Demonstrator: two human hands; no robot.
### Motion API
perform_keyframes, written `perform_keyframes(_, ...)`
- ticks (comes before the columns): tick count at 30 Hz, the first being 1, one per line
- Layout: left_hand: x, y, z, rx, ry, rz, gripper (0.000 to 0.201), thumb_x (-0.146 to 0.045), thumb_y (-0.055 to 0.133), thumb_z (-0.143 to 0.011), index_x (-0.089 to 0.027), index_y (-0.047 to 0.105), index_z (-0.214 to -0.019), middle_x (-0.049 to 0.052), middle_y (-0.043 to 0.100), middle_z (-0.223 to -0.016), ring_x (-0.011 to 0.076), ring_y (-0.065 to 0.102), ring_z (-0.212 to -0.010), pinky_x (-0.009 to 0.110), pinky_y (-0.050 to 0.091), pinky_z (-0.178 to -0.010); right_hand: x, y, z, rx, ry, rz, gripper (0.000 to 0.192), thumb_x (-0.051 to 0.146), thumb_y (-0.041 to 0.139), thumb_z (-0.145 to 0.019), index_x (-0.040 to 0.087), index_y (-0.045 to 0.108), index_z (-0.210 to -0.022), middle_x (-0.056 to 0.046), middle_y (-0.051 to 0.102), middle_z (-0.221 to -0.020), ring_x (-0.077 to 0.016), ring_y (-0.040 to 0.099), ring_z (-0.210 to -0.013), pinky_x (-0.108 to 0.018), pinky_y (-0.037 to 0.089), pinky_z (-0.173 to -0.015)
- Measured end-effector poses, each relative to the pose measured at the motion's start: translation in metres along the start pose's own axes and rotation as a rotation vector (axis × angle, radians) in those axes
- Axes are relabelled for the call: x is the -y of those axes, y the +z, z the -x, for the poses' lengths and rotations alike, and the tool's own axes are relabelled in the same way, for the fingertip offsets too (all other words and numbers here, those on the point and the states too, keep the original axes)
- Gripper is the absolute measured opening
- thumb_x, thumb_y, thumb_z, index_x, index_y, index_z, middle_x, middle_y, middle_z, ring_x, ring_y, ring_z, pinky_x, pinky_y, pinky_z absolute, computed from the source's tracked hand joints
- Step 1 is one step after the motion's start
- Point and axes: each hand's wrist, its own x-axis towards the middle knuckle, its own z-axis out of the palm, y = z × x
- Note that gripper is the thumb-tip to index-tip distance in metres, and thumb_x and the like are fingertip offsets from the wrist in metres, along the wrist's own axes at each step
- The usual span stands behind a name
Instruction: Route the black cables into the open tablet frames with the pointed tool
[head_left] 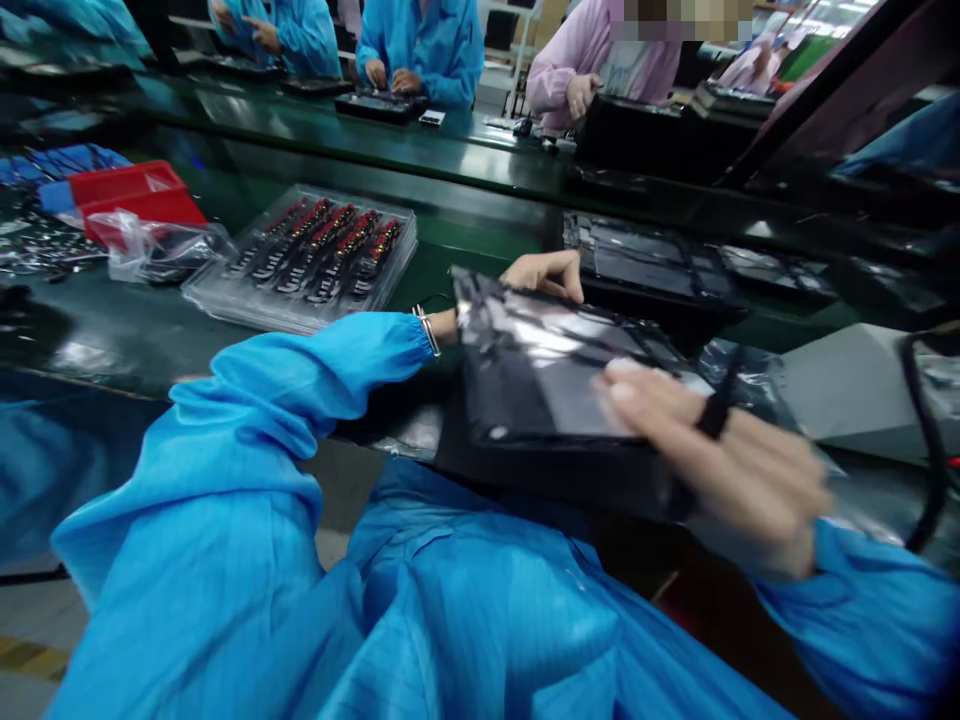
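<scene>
A flat black electronic device with its inner parts facing up is tilted above the bench edge in front of me. Behind its far edge is my left hand, fingers curled and gripping it; part of this hand is hidden by the device. My right hand, blurred by motion, reaches over the near right part, fingertips at the surface. A slim black object passes between its fingers, too smeared to name. A larger dark surface lies below the device.
To the left are clear trays of small red and black parts, a red bin and a plastic bag. Another open device lies beyond my hands. A white box stands right, beside a black cable. Co-workers sit across.
</scene>
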Motion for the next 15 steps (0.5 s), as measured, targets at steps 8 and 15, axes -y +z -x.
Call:
perform_keyframes(8,0.013,-0.037,0.056,-0.07,-0.22,-0.517,0.041,-0.031,0.071,-0.087,-0.014,0.066,-0.124,0.006,0.075,-0.089,0.014,0.072,-0.072,0.022,0.053,-0.068,0.005,0.03,0.044,0.118,-0.215,-0.014,0.064,0.007,0.066,-0.094,0.03,0.056,-0.152,-0.003,0.059,-0.146,-0.0289,0.067,-0.126,-0.042,0.057,-0.114)
perform_keyframes(15,-0.002,-0.045,0.127,0.031,-0.376,-1.128,0.047,-0.046,0.042,-0.102,-0.014,0.072,-0.121,0.01,0.07,-0.098,0.0244,0.068,-0.094,0.037,0.05,-0.091,0.02,0.041,0.06,0.283,-0.271,0.133,0.052,0.012,0.062,-0.099,0.012,0.055,-0.151,-0.019,0.057,-0.147,-0.0328,0.06,-0.136,-0.047,0.053,-0.115)
